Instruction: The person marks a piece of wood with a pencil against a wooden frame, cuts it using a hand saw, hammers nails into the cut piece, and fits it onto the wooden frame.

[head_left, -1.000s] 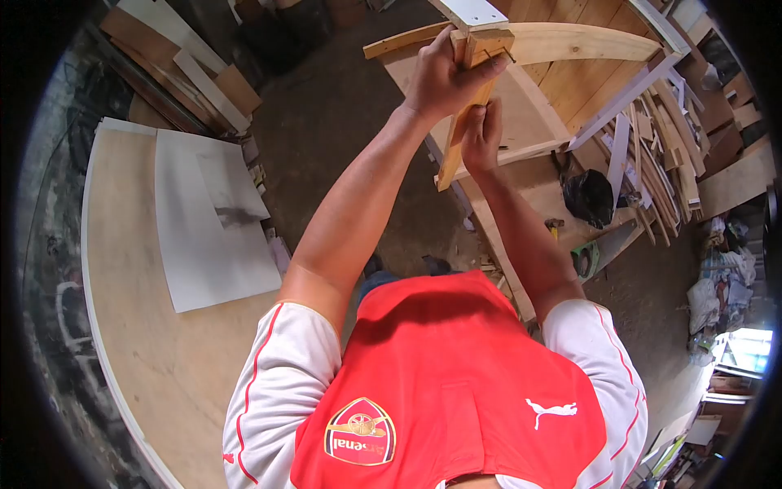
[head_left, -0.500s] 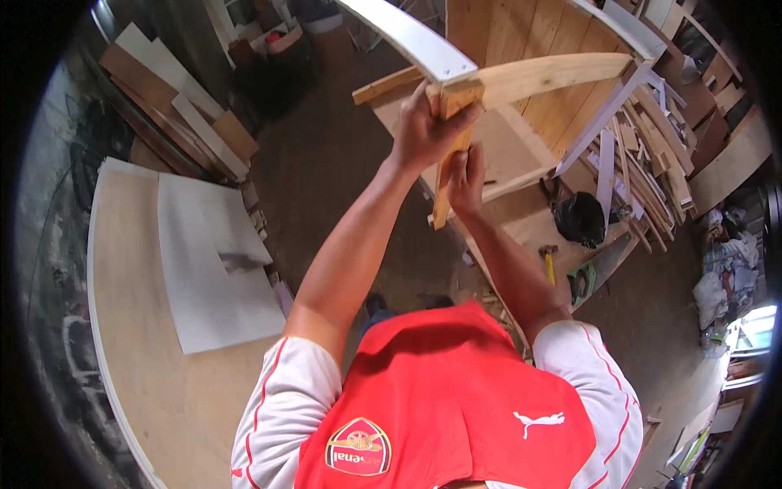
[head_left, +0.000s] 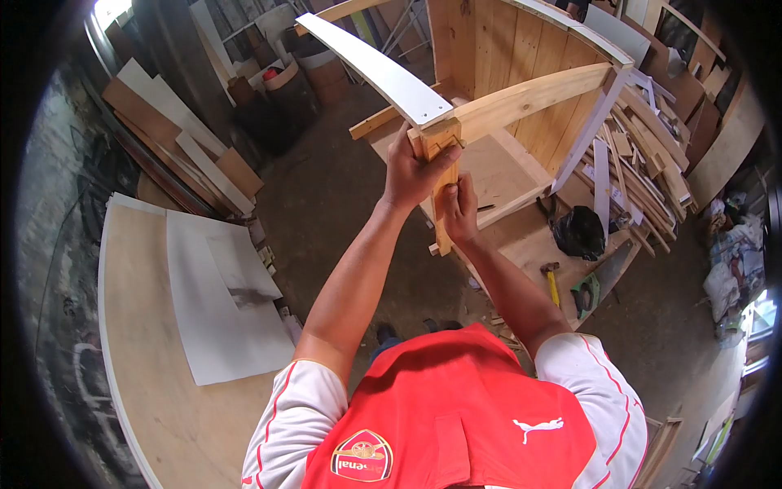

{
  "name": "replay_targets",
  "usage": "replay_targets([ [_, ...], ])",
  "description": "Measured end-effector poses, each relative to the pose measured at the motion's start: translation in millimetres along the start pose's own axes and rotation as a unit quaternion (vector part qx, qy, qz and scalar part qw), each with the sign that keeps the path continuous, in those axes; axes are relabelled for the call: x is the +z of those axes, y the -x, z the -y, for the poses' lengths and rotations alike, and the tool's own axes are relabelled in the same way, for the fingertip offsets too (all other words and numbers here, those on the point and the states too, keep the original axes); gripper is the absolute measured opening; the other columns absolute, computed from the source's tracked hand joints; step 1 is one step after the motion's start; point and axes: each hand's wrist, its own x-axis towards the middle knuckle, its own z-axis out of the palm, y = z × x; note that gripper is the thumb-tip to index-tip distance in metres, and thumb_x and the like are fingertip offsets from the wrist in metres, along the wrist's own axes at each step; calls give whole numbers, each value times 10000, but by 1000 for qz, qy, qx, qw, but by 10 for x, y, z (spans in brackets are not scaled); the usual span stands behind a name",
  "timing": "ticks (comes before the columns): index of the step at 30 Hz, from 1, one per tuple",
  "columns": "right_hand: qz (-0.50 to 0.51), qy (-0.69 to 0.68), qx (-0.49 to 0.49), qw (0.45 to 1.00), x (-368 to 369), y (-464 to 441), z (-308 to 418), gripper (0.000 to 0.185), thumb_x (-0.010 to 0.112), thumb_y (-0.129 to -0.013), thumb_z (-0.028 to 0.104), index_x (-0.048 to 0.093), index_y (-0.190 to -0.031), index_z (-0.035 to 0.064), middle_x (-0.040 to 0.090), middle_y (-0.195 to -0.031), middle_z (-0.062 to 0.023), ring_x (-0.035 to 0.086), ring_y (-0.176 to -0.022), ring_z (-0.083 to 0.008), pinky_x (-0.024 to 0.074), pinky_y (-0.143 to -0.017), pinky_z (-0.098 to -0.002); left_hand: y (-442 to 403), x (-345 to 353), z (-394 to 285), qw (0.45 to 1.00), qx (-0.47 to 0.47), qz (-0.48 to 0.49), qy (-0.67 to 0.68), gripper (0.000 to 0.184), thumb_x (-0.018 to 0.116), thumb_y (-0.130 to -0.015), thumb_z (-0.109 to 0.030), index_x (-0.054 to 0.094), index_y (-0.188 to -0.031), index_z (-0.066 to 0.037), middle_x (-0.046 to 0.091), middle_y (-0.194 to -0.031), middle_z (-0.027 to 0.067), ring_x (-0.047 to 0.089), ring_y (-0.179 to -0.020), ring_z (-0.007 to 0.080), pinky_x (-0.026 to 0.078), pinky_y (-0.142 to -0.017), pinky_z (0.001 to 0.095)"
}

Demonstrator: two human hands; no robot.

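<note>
An unfinished wooden frame stands in front of me, with a plank panel [head_left: 525,49] at its back. At its near corner is an upright wooden post [head_left: 441,232]. My left hand [head_left: 410,173] is closed around the top of the post, its thumb lying across the face. Lower down, my right hand [head_left: 462,210] has its fingers curled against the post's right side. A white-faced rail [head_left: 366,67] runs from the post's top to the far left, and a bare wooden rail [head_left: 533,98] runs right. The post hides part of my left fingers.
A hammer [head_left: 552,285], a green-handled saw [head_left: 584,293] and a black bag [head_left: 579,232] lie on the surface at right. Scrap wood strips [head_left: 643,167] are heaped behind them. Large boards [head_left: 138,285] stand at left, with more panels [head_left: 167,122] against the wall.
The view has tilted up, so the frame and both hands sit a little lower and further left. Both hands keep their places on the post.
</note>
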Motion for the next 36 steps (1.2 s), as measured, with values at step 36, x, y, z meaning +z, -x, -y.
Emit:
replay_targets([
  [36,-4,-23,-15,1000,-13,-44,-17,390,491,-1092,444,493,-1081,54,501,-729,47,435,-594,-21,347,-511,-220,21,39,125,999,12,-36,-18,396,816,-871,-26,612,-1208,15,717,-1098,68,684,-979,123,570,-859,297],
])
